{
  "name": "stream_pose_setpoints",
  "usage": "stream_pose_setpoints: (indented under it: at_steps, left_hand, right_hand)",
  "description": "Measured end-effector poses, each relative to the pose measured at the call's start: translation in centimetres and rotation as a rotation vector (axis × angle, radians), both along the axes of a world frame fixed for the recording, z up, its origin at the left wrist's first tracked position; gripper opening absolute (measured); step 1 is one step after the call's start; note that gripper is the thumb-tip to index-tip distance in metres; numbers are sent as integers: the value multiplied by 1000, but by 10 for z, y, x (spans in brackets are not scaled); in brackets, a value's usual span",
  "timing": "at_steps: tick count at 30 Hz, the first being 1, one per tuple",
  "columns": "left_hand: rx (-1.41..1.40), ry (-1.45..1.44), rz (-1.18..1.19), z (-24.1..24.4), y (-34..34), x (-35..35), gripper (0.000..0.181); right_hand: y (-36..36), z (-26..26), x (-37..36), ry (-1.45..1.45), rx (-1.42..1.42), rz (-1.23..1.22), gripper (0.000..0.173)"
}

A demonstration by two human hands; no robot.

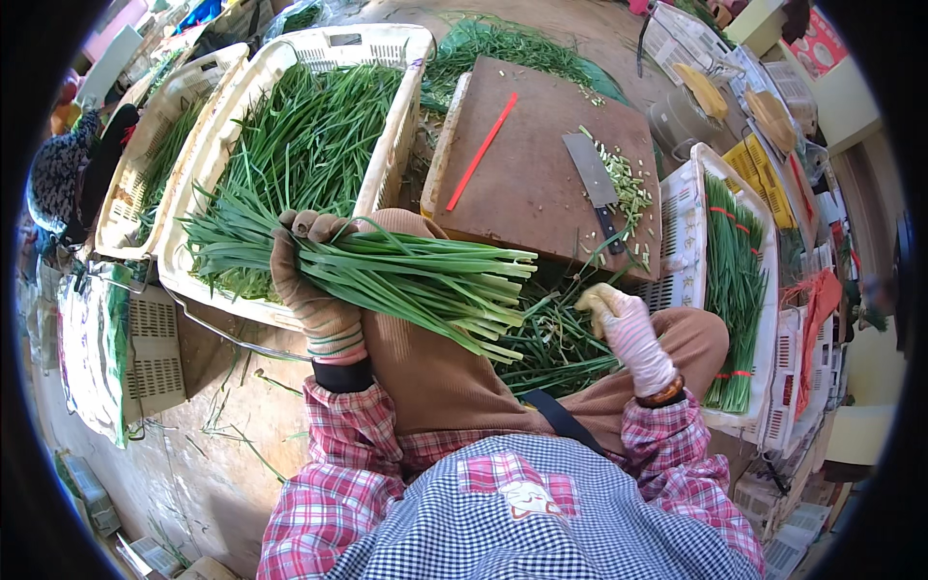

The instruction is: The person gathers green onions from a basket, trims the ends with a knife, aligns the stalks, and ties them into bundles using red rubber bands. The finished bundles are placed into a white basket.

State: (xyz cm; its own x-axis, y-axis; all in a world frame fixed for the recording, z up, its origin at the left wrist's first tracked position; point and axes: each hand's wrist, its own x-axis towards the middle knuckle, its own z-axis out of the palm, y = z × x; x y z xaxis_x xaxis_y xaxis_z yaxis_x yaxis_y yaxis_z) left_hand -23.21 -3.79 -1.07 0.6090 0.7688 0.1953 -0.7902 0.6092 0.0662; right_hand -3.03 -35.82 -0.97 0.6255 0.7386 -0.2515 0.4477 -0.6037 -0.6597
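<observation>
My left hand (308,283), in a brown work glove, grips a thick bunch of garlic chives (413,279) around its leafy part. The pale cut stem ends point right, over my lap. Curled fingers show on my right hand (612,319), in a pale glove, above a heap of loose leaves (551,341) between my legs; whether they pinch anything is unclear. Ahead is a brown cutting board (529,174). A red strip (482,152) lies on its left side, and a cleaver with a black handle (591,170) rests at the right beside chopped stem bits (625,185).
A white plastic crate (370,167) of loose chives stands at left, beside a narrower crate (109,225). At right, another crate (689,239) holds red-banded bunches (736,304). Behind the board lies a pile of trimmings (500,51), with a grey bucket (678,119) farther right.
</observation>
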Motion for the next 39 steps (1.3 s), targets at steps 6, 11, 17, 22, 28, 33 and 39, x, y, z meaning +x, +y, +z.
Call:
stream_pose_setpoints:
  at_steps: [6,11,17,22,28,33,39]
  left_hand:
    - [4,0,32,-2,-3,7,19]
    - [54,28,92,3,-5,7,24]
    - [119,46,127,6,-4,7,32]
    - [190,96,155,7,-7,9,36]
    - [223,95,184,10,-8,10,36]
    - [119,190,156,1,-4,7,32]
    - [26,86,56,3,-6,9,21]
  right_hand:
    - [46,57,-47,-356,346,146,17]
    - [107,39,-66,-570,333,137,28]
    - [127,45,-68,196,194,-26,33]
    - [150,40,-69,-130,241,151,37]
    - [161,42,-65,639,425,-34,22]
    - [142,47,-54,967,464,-15,17]
    - [108,51,-42,1097,504,40,26]
